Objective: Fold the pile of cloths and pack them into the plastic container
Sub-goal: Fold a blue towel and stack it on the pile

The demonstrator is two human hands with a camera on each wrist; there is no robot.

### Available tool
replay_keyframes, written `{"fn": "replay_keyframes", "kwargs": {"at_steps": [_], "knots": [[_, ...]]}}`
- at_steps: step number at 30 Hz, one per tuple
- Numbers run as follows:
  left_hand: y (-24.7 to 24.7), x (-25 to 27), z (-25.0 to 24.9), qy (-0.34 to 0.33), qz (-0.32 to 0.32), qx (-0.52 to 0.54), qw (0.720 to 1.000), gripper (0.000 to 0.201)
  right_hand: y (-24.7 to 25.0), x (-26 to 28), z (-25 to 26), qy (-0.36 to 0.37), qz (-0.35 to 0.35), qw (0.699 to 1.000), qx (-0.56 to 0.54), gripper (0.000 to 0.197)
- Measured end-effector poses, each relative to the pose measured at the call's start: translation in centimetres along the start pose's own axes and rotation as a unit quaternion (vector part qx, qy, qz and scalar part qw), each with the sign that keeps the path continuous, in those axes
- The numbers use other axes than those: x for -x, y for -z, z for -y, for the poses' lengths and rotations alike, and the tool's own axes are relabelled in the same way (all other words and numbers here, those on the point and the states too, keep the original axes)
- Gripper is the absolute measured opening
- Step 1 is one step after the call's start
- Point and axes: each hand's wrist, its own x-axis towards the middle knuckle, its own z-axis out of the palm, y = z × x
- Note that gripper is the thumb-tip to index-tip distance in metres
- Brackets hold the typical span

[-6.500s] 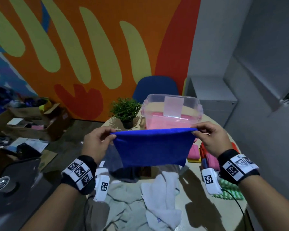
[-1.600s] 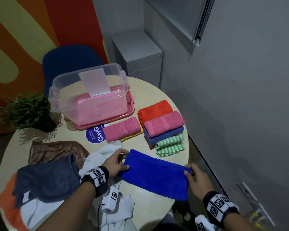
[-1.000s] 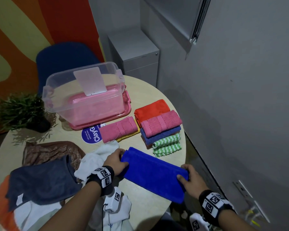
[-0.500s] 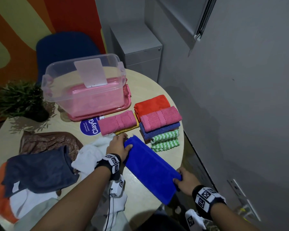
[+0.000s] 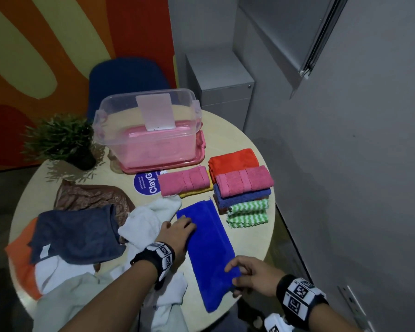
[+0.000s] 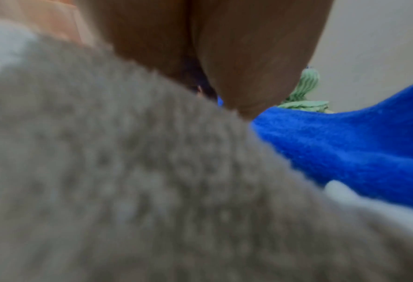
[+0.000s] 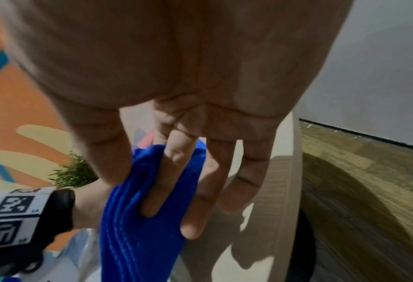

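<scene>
Fingers of the right hand (image 5: 252, 275) are pinching the near end of the blue cloth (image 5: 209, 245), while the left hand (image 5: 177, 232) is lying flat on its left edge. Carrying that end squarely to the far edge is probably key.

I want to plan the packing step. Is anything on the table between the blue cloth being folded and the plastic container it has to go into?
Yes. The folded pink cloth and a round blue sticker lie on the table between the blue cloth and the plastic container. Both lie flat, so lifting the cloth over them should work. The container's top looks open.
</scene>
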Motion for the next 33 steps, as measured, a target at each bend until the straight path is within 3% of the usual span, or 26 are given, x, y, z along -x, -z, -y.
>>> {"fn": "replay_keyframes", "kwargs": {"at_steps": [2, 4, 8, 12, 16, 20, 23, 26, 33], "knots": [[0.3, 0.5, 0.2, -0.008, 0.033, 0.013, 0.999, 0.074, -0.2, -0.3, 0.1, 0.017, 0.037, 0.999, 0.007, 0.044], [0.2, 1.5, 0.0, -0.035, 0.038, 0.039, 0.998, 0.081, -0.4, -0.5, 0.5, 0.042, 0.04, 0.998, 0.013, 0.047], [-1.0, 3.8, -0.4, -0.09, 0.014, 0.065, 0.994, 0.072, -1.5, -0.8, 1.8, 0.109, -0.057, 0.992, 0.0, 0.021], [-1.8, 4.9, -1.4, -0.093, 0.081, 0.087, 0.989, 0.078, -1.9, -1.3, 3.1, 0.136, -0.132, 0.982, -0.004, 0.01], [-2.0, 5.1, -2.3, -0.065, 0.043, 0.107, 0.991, 0.048, -2.0, -1.5, 3.7, 0.156, -0.171, 0.972, 0.039, 0.012], [-1.4, 5.2, -1.9, -0.043, 0.086, 0.185, 0.978, 0.037, -0.9, -2.4, 2.6, 0.182, -0.233, 0.938, 0.183, 0.012], [-1.8, 5.4, -0.9, -0.046, 0.065, 0.19, 0.978, 0.038, -0.4, -2.0, 1.5, 0.186, -0.214, 0.946, 0.154, 0.014], [-2.2, 5.5, -0.7, -0.059, 0.078, 0.11, 0.989, 0.042, 0.0, -1.1, 0.0, 0.142, -0.143, 0.97, 0.136, 0.006], [-1.7, 6.2, -2.0, -0.09, 0.149, 0.04, 0.984, 0.081, -0.5, -0.9, -1.0, 0.104, -0.119, 0.968, 0.195, 0.008]]}}
